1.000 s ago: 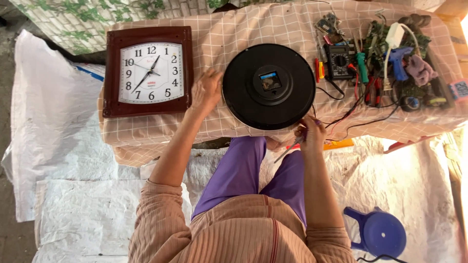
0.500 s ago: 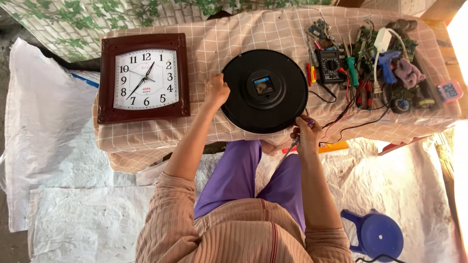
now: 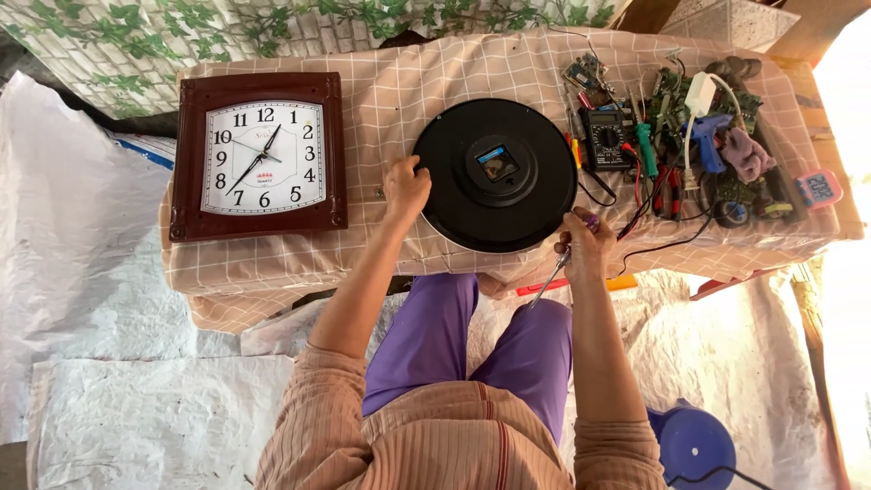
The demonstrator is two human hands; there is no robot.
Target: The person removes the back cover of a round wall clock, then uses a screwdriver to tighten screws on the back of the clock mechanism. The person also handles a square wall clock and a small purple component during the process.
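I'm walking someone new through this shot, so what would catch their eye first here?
Probably the round black clock lying face down mid-table, with the left hand on its rim and the right hand holding a screwdriver at its lower edge. Next, the square brown wall clock lying face up to the left, and the heap of tools to the right.

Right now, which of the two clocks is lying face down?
The round black clock, between both hands: its back and small movement box face up. The square brown-framed clock further left shows its white dial and hands.
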